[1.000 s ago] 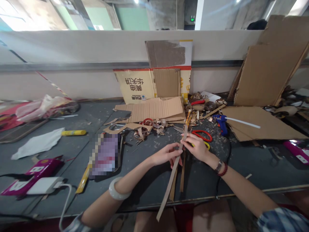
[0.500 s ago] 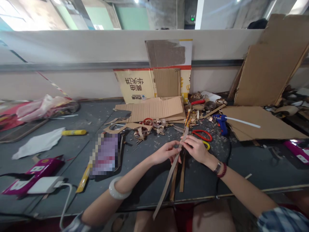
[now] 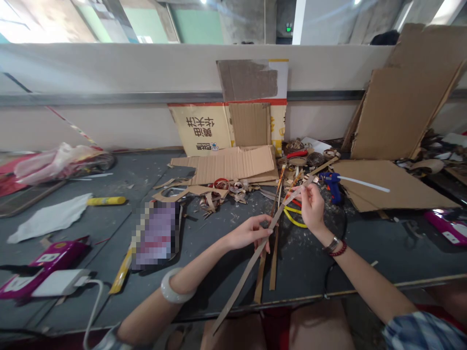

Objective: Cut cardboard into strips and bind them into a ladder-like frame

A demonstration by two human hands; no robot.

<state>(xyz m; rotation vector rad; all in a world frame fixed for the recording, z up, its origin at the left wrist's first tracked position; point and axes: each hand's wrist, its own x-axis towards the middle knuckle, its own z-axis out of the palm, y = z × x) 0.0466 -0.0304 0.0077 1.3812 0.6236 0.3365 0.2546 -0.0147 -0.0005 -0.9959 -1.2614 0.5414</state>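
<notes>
A long, narrow cardboard strip (image 3: 242,278) runs slantwise between my hands, its lower end hanging past the table's front edge. My left hand (image 3: 253,233) pinches it around the middle, fingers closed. Up near the far end, my right hand (image 3: 312,201) is closed on the same strip. Beneath it, more cardboard strips (image 3: 273,267) lie on the table, pointing toward me. Scissors with yellow and red handles (image 3: 295,222) lie under the strip beside my right hand, partly hidden by it.
A blue glue gun (image 3: 332,187) with a white glue stick lies to the right, by a flat cardboard sheet (image 3: 394,187). Cardboard pieces (image 3: 226,167) and curled scraps lie at the back. On the left are a yellow-handled tool (image 3: 106,201) and a purple power strip (image 3: 47,265).
My right hand has moved right and away along the strip, apart from my left hand. The strip has tilted, its lower end swinging left. The view has shifted slightly.
</notes>
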